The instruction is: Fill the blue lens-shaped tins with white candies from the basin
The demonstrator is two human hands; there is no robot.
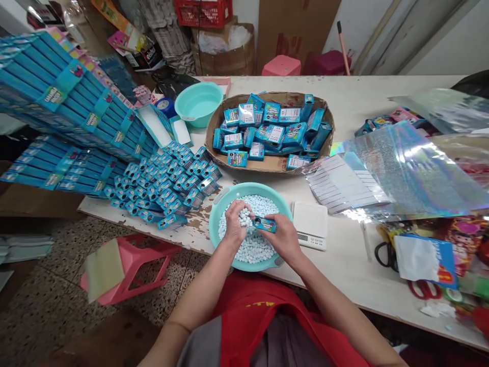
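Note:
A turquoise basin (283, 193) at the table's front edge holds a heap of small white candies (254, 250). Over its left half, my left hand (235, 220) is cupped around several of these candies. My right hand (283, 235) grips a small blue candy box (264, 225) above the basin. The box lies tilted on its side, and a dark round opening at its left end faces the candies in my left palm. Box and left fingers are close together; whether they touch I cannot tell.
Left of the basin stand many open blue boxes (171, 178), with stacked blue cartons (76, 112) behind. A cardboard tray (267, 165) of filled-looking boxes lies beyond. Right are a white scale (310, 224), shiny film (416, 173) and scissors (385, 256). A pink stool (133, 265) stands below.

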